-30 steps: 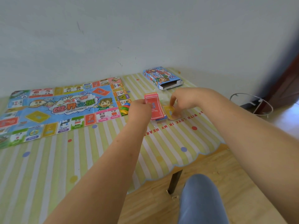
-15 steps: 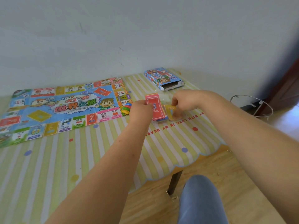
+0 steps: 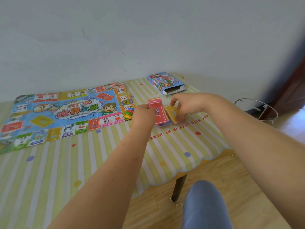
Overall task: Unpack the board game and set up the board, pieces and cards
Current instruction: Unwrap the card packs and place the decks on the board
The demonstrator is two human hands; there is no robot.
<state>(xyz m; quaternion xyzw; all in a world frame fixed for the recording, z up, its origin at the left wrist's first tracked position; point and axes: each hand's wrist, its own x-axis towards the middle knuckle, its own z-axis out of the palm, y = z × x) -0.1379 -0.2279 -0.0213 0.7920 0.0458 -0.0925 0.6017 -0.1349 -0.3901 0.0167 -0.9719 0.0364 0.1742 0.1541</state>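
**On the striped desk, both hands hold cards**

Against a plain pale wall (image 3: 148, 38) stands a desk (image 3: 49, 171) under a cloth of yellow and white stripes with coloured dots and a scalloped edge. One dark leg (image 3: 179, 185) shows above a wooden floor (image 3: 231, 171). A wire ring stand (image 3: 257, 109) sits on the floor to the right, and a knee in blue (image 3: 206, 204) fills the bottom edge.

Just right of the unfolded game board (image 3: 66, 113), the left hand (image 3: 143, 114) grips a stack of red cards (image 3: 157, 111) by its left edge. The right hand (image 3: 189, 104) curls its fingers over the yellow cards (image 3: 173, 114), which touch the red stack on its right side. Small coloured pieces (image 3: 128, 113) lie on the board's right end, just beside the left hand. The game box (image 3: 165, 81) lies beyond both hands, near the wall.

The red stack's long axis runs away from the person, with its question-mark face up. The board lies flat with its long axis left to right along the wall. The box's open end faces right.
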